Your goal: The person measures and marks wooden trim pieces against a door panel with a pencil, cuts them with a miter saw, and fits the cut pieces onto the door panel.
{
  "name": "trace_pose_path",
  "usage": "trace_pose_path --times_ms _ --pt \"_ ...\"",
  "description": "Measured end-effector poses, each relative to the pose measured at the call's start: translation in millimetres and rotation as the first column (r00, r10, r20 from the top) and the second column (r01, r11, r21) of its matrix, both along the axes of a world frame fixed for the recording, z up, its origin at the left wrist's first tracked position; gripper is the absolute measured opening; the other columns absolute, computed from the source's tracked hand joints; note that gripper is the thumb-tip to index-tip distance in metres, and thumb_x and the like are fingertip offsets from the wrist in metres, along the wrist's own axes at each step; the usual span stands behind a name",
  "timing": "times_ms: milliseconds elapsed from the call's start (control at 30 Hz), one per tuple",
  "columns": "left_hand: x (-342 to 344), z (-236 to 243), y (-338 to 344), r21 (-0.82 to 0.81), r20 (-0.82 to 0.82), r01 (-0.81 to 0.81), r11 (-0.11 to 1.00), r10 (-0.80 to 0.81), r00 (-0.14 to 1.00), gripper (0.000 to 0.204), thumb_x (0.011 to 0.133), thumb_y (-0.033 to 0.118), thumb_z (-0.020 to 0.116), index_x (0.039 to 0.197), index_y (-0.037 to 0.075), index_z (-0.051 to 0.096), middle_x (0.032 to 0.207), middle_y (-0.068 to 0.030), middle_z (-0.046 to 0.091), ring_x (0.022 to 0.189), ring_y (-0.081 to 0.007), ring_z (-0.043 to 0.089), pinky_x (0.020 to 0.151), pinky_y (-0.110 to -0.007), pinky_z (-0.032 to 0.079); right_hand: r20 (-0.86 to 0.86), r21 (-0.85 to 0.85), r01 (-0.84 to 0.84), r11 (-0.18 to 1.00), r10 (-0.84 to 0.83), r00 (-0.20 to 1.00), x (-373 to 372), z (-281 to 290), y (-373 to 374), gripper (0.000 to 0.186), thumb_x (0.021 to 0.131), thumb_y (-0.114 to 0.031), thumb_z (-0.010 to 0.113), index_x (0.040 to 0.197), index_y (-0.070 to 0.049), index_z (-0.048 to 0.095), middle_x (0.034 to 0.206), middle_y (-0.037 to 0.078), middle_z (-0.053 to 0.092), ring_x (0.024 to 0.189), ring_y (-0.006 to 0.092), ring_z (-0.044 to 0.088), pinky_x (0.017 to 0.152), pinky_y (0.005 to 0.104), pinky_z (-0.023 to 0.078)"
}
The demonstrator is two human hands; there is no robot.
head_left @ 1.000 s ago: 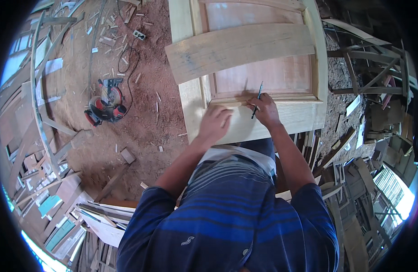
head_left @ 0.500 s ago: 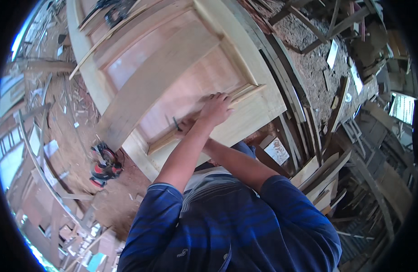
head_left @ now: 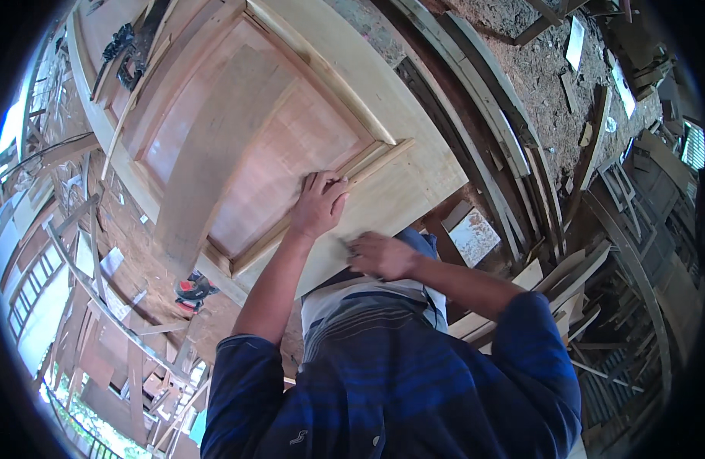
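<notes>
My left hand [head_left: 319, 206] rests across a wooden moulding strip [head_left: 374, 164] along the near edge of a pinkish wood panel [head_left: 283, 157]. Its fingers bend over the strip's far side, with the thumb nearer me. Closer to my body, my right hand [head_left: 384, 257] is closed above the door's pale near rail [head_left: 421, 181]. A thin dark thing shows at its fingertips, too blurred to name. A broad thin board [head_left: 218, 145] lies slantwise over the panel, left of my left hand.
A black power tool [head_left: 126, 69] and a long thin strip [head_left: 134, 103] lie at the door's far left. On the ground to the left sits a red and black power tool [head_left: 193, 291]. Long planks [head_left: 482, 99] line the right side, with scrap wood around.
My right hand has come out from under my left forearm and moved right, toward my body. My left hand has shifted left and nearer along the moulding strip. The view has shifted.
</notes>
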State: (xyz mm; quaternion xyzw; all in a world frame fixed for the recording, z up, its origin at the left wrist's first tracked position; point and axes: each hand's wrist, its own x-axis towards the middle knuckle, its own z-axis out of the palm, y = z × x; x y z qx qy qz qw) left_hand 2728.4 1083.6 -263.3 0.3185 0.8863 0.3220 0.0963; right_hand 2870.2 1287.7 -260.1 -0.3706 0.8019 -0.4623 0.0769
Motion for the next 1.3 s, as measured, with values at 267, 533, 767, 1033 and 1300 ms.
trace_pose_path --times_ms 267,533,767,1033,1300 --pt "-0.5 2.7 2.1 -0.052 -0.045 -0.026 0.998 0.024 0.999 0.027 0.091 0.021 0.076 0.115 0.009 0.075 0.115 -0.0102 0.063 0.108 -0.0334 0.062 0.097 -0.049 0.051 0.488 0.076 0.634 0.77 -0.583 0.649 -142.6 79.2 127.8 0.019 0.104 -0.017 0.068 0.109 0.0 0.076 0.099 0.007 0.077 0.092 0.021 0.071 0.088 0.0382 0.055" --pt "-0.4 0.6 3.0 -0.054 0.002 -0.048 0.997 0.048 0.999 0.03 0.087 0.019 0.08 0.114 0.008 0.077 0.115 -0.0094 0.063 0.108 -0.0313 0.062 0.098 -0.046 0.051 0.758 0.402 0.306 0.863 -0.501 0.417 -246.7 34.5 139.7 0.041 0.106 -0.038 0.065 0.093 0.0 0.077 0.069 0.007 0.07 0.065 0.0128 0.069 0.067 0.0319 0.055" --pt "-1.6 -0.2 1.5 -0.065 -0.011 -0.033 0.997 0.032 0.999 0.031 0.087 0.021 0.08 0.115 0.009 0.077 0.116 -0.0095 0.063 0.108 -0.0315 0.062 0.096 -0.045 0.053 0.737 0.432 0.269 0.861 -0.509 0.445 -248.8 21.3 137.4 0.048 0.107 -0.043 0.063 0.092 0.0 0.077 0.067 0.007 0.07 0.065 0.0151 0.07 0.067 0.0326 0.056" --pt "-0.5 1.7 1.8 -0.069 0.024 -0.046 0.997 0.048 0.999 0.031 0.088 0.02 0.079 0.117 0.01 0.076 0.116 -0.0086 0.062 0.108 -0.031 0.061 0.096 -0.044 0.054 0.783 0.436 0.181 0.882 -0.47 0.406 -261.3 32.5 138.9 0.051 0.109 -0.043 0.06 0.091 0.003 0.077 0.068 0.01 0.073 0.067 0.0178 0.072 0.07 0.0339 0.057" --pt "-1.4 -2.0 0.4 -0.066 0.012 -0.024 0.998 0.025 1.0 0.032 0.086 0.021 0.08 0.115 0.008 0.077 0.116 -0.0104 0.063 0.109 -0.0329 0.062 0.097 -0.047 0.052 0.794 0.413 0.192 0.89 -0.456 0.403 -261.1 20.6 141.9 0.052 0.109 -0.042 0.06 0.092 0.004 0.077 0.069 0.011 0.073 0.066 0.0173 0.073 0.071 0.0334 0.057"
